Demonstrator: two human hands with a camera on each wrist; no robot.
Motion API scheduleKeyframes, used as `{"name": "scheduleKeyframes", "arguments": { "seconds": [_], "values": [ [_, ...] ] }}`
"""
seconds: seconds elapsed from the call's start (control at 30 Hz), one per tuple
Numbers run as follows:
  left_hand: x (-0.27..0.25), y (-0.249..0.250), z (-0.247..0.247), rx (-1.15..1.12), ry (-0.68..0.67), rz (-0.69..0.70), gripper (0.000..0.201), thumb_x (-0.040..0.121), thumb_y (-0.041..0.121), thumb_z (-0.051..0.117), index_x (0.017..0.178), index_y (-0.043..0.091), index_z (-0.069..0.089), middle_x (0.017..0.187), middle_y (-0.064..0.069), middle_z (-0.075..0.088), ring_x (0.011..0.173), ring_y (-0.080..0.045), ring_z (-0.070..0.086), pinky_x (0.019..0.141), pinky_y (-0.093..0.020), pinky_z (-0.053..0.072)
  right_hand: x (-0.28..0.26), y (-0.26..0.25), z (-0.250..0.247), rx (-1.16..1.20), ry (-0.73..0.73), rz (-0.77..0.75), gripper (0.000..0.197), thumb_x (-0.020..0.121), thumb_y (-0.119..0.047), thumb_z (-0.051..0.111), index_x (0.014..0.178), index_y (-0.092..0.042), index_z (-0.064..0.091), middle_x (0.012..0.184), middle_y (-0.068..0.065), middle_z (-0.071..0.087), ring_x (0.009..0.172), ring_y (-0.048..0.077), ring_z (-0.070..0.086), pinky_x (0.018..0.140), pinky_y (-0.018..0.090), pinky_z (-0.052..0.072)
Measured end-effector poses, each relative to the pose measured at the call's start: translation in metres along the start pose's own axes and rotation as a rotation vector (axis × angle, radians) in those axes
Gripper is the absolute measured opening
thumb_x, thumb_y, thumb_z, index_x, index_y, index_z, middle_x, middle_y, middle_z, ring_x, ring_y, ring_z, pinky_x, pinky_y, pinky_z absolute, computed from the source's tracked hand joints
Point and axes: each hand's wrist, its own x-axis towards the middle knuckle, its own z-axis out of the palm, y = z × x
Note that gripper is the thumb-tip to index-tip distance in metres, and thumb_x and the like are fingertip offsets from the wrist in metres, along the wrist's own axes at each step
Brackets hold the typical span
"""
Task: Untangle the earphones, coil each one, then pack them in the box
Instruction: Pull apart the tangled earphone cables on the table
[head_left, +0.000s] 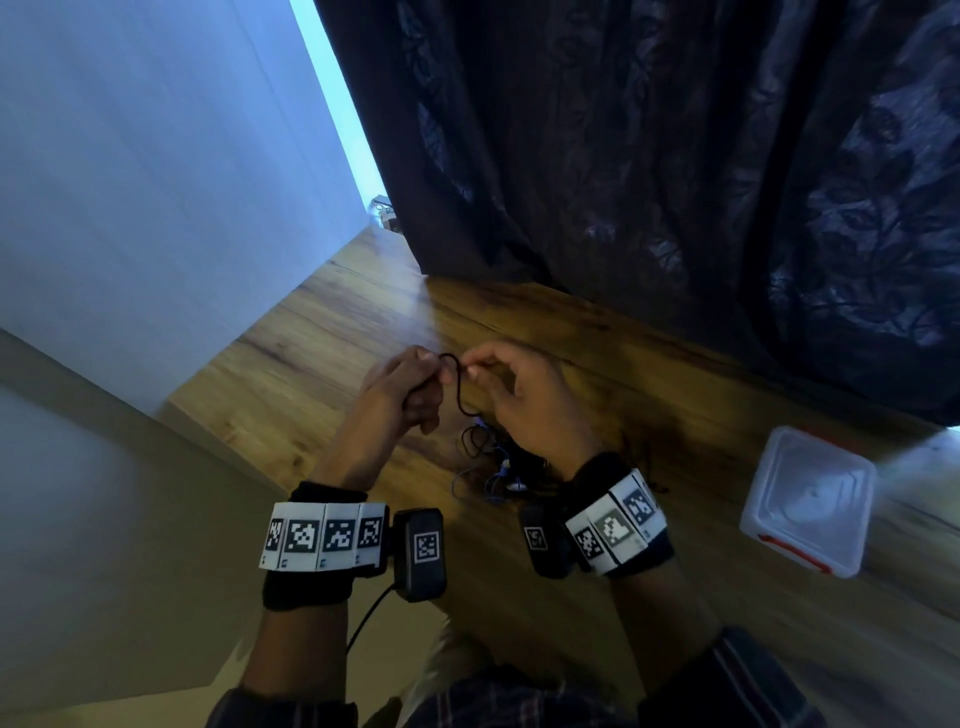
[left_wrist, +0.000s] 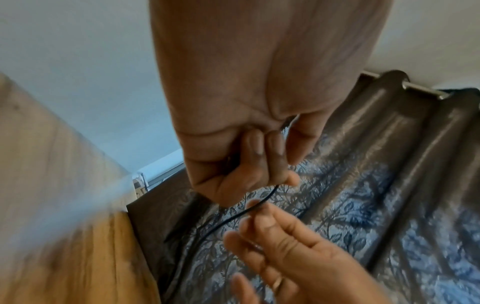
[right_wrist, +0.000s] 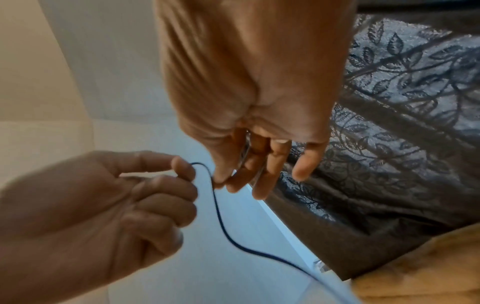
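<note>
Hands (head_left: 415, 384) (head_left: 519, 400) both pinch one black earphone cord (head_left: 457, 384) above the tangle (head_left: 493, 467)

A thin black earphone cord (head_left: 456, 383) arches between the fingers (head_left: 435, 364) of both hands, then trails down to a tangled heap of earphones (head_left: 493, 467) beneath them. A clear lidded box (head_left: 808, 499) sits well right.

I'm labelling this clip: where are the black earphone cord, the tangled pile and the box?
black earphone cord (head_left: 457, 384), head view, its hanging stretch.
tangled pile (head_left: 493, 467), head view, its middle.
box (head_left: 810, 499), head view, its lid.
</note>
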Motion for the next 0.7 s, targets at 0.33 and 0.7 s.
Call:
{"name": "scheduleKeyframes", "arguments": {
  "seconds": [0.33,0.7],
  "values": [
    [-0.011,0.025,-0.036,-0.475,0.133,0.416,0.03,0.105,0.02,0.032,0.087,0.014,0.056,0.062,0.005,0.047,0.048,-0.007,0.033,0.055,-0.022,0.039,0.019,0.059,0.009,-0.137,-0.343,0.215,0.015,0.101,-0.019,0.057,0.093,-0.014,0.067,0.082,-0.006,0.069,0.07,-0.001,0.061,0.07,0.02,0.046],
    [-0.011,0.006,-0.077,-0.302,0.605,0.623,0.015,0.103,0.011,0.043,0.098,0.015,0.057,0.082,0.008,0.064,0.069,-0.008,0.052,0.063,-0.024,0.042,0.044,0.045,-0.031,-0.284,-0.14,0.163,0.016,0.096,-0.021,0.066,0.107,-0.014,0.075,0.096,-0.003,0.072,0.09,0.012,0.066,0.078,0.02,0.049]
  ]
}}
